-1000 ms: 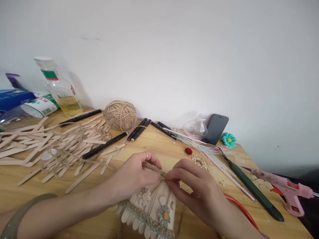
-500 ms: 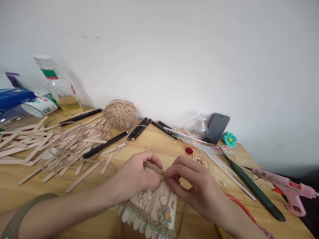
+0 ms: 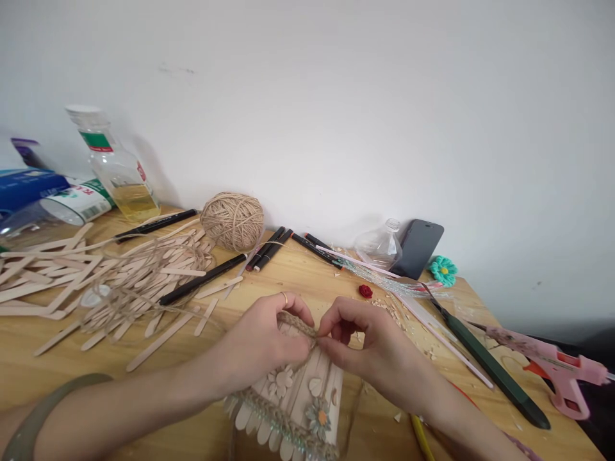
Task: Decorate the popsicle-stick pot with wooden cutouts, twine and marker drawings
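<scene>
A small craft stick panel (image 3: 298, 400), decorated with wooden flowers and a grey flower (image 3: 318, 416) with an orange centre, lies below my hands. A braided twine cord (image 3: 295, 321) runs across its upper part. My left hand (image 3: 269, 336) is closed around this cord, thumb and fingers on either side of it. The thumb and index finger of my right hand (image 3: 368, 336) pinch the cord's right end, close to the left fingertips. A second twine braid (image 3: 283, 422) crosses the lower edge of the panel, above the rounded stick ends.
Loose craft sticks (image 3: 72, 282) and tangled twine cover the left side. Behind stand a twine ball (image 3: 232, 221) and a glass bottle (image 3: 122, 173). Black markers (image 3: 271, 248), a phone (image 3: 418, 250), a green-handled knife (image 3: 494, 368) and a pink glue gun (image 3: 552, 365) lie beyond and right.
My right hand has turned slightly and its fingers have lifted, still pinching the cord's end. The left hand and the panel have barely moved.
</scene>
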A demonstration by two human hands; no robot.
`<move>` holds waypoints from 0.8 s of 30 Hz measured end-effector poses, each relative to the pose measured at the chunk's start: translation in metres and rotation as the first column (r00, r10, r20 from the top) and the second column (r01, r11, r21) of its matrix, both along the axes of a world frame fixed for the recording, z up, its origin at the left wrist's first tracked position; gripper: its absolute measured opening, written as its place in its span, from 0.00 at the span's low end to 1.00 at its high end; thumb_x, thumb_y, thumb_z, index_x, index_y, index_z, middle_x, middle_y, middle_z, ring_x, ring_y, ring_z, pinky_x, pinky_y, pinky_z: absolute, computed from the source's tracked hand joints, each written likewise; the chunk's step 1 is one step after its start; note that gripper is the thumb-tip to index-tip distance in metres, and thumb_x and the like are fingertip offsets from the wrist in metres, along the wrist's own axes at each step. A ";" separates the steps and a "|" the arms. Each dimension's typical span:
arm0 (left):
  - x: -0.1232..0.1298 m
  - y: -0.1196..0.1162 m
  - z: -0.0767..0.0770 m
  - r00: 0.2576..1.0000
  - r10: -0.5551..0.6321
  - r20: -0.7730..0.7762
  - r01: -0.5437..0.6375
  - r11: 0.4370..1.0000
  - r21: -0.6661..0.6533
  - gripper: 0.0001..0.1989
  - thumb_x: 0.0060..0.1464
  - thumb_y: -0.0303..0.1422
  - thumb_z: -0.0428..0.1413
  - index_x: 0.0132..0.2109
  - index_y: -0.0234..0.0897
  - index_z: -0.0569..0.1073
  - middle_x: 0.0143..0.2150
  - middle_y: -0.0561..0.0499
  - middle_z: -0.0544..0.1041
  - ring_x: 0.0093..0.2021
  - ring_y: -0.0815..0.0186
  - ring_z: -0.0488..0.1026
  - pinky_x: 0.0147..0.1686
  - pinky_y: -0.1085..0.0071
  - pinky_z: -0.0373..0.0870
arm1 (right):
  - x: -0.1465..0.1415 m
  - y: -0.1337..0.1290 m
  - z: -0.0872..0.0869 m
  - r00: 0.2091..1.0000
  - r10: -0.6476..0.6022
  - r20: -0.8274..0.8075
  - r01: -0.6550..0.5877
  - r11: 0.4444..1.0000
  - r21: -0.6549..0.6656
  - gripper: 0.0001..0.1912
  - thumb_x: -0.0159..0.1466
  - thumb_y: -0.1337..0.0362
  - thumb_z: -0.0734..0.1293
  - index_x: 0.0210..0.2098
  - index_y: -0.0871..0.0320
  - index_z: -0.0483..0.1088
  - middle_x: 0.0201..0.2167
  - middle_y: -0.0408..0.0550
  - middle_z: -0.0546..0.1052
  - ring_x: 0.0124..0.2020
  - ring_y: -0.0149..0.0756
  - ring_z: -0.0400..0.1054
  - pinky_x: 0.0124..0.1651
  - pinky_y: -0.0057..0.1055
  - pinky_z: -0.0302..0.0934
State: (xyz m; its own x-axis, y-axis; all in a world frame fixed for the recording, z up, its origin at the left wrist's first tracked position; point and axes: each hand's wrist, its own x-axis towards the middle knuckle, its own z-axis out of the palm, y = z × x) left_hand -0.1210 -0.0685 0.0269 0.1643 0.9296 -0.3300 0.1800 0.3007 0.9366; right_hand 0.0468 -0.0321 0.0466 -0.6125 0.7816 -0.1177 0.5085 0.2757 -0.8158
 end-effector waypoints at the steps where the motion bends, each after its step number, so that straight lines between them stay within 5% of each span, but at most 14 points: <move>1: 0.000 0.000 0.000 1.000 0.001 0.000 -0.001 1.000 -0.002 0.13 0.37 0.27 0.52 0.35 0.36 0.67 0.19 0.61 0.62 0.20 0.74 0.56 0.19 0.77 0.50 | -0.001 0.000 0.000 1.000 -0.007 0.005 0.007 1.000 -0.004 0.04 0.54 0.71 0.63 0.25 0.58 0.67 0.23 0.41 0.68 0.25 0.30 0.61 0.28 0.27 0.55; 11: -0.001 -0.002 -0.003 0.999 0.007 -0.043 -0.007 1.000 -0.007 0.12 0.38 0.26 0.52 0.35 0.38 0.66 0.18 0.62 0.59 0.19 0.74 0.54 0.19 0.77 0.49 | -0.009 -0.003 0.003 0.990 -0.091 0.110 0.091 0.996 0.007 0.07 0.49 0.73 0.62 0.21 0.56 0.59 0.18 0.36 0.62 0.22 0.28 0.56 0.24 0.26 0.49; 18: 0.002 -0.006 0.000 1.000 0.005 0.001 -0.005 1.000 -0.017 0.11 0.38 0.26 0.51 0.34 0.38 0.65 0.17 0.62 0.60 0.17 0.74 0.55 0.19 0.76 0.48 | 0.000 0.003 0.000 0.995 -0.059 -0.081 0.033 0.954 -0.298 0.06 0.50 0.68 0.63 0.22 0.56 0.58 0.19 0.35 0.58 0.22 0.26 0.50 0.24 0.25 0.44; 24: 0.002 -0.006 -0.001 1.000 0.019 0.018 -0.018 0.999 -0.038 0.12 0.37 0.26 0.50 0.35 0.38 0.65 0.15 0.63 0.61 0.16 0.75 0.55 0.19 0.76 0.47 | 0.004 0.002 -0.005 0.991 -0.072 -0.111 0.038 0.958 -0.286 0.06 0.48 0.71 0.63 0.23 0.57 0.59 0.21 0.36 0.62 0.25 0.27 0.55 0.28 0.25 0.48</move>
State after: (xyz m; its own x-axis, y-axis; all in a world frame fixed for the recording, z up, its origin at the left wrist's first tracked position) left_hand -0.1185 -0.0740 0.0257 0.1538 0.9192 -0.3625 0.1571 0.3394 0.9274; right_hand 0.0505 -0.0303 0.0419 -0.5924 0.7600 -0.2672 0.4109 -0.0003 -0.9117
